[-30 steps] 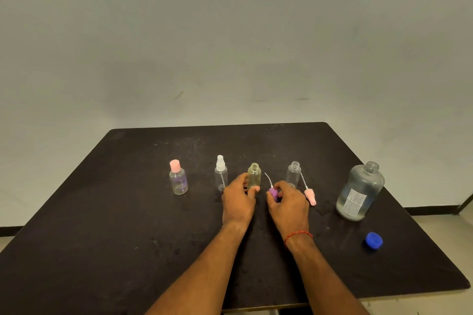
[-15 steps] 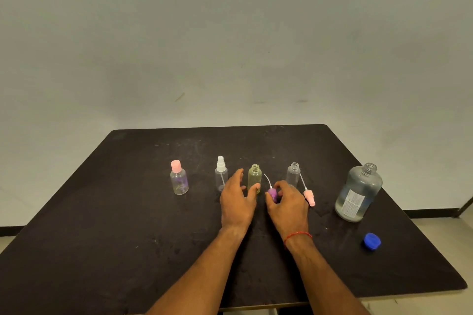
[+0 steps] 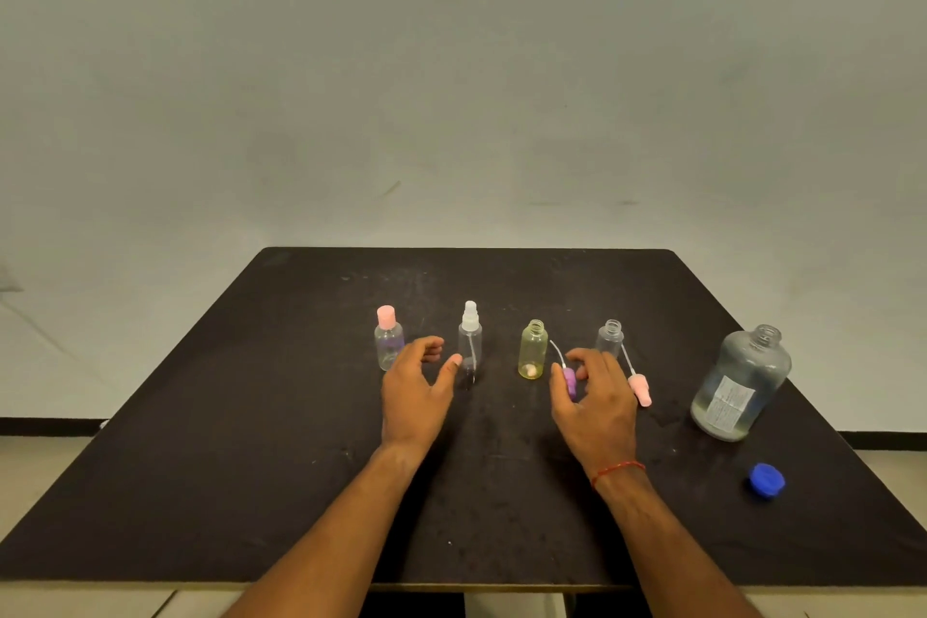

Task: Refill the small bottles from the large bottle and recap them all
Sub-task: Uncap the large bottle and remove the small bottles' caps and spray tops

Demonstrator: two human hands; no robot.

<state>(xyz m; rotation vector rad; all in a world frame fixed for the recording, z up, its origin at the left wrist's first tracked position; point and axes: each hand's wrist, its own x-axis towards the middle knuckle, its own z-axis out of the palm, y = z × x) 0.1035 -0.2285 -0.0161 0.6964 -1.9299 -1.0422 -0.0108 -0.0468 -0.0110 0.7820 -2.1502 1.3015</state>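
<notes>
Purple pump cap [image 3: 569,380] being pinched in right grip [image 3: 597,409], beside uncapped yellow bottle [image 3: 532,350]. Left grip [image 3: 414,391] hovering released near white spray bottle [image 3: 470,341]; careless sweep risking toppling it. Large bottle [image 3: 740,381] standing open near worktop [image 3: 301,467] edge, spill-prone.

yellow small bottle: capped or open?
Open. The yellow bottle shows a bare threaded neck; the purple spray cap is off it, gripped by the right hand beside it.
</notes>
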